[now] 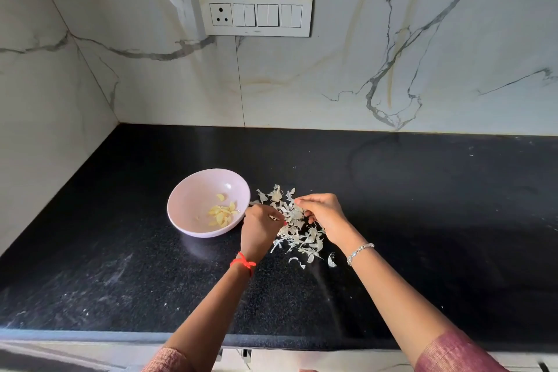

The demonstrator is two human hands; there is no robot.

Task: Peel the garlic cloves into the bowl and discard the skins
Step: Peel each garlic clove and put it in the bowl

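Observation:
A pale pink bowl (193, 199) sits on the black counter (422, 220) and holds several peeled yellow garlic cloves (222, 214). Right of the bowl lies a loose pile of white garlic skins (297, 235). My left hand (259, 228) hovers at the pile's left edge, fingers curled around some skins. My right hand (324, 214) reaches into the pile from the right, its fingers curled among the skins. A few stray skins (331, 260) lie nearer to me.
Marble walls (362, 69) close off the back and left of the counter, forming a corner. A switch panel with a socket (255, 13) is mounted on the back wall. The counter's front edge (120, 335) runs below my forearms.

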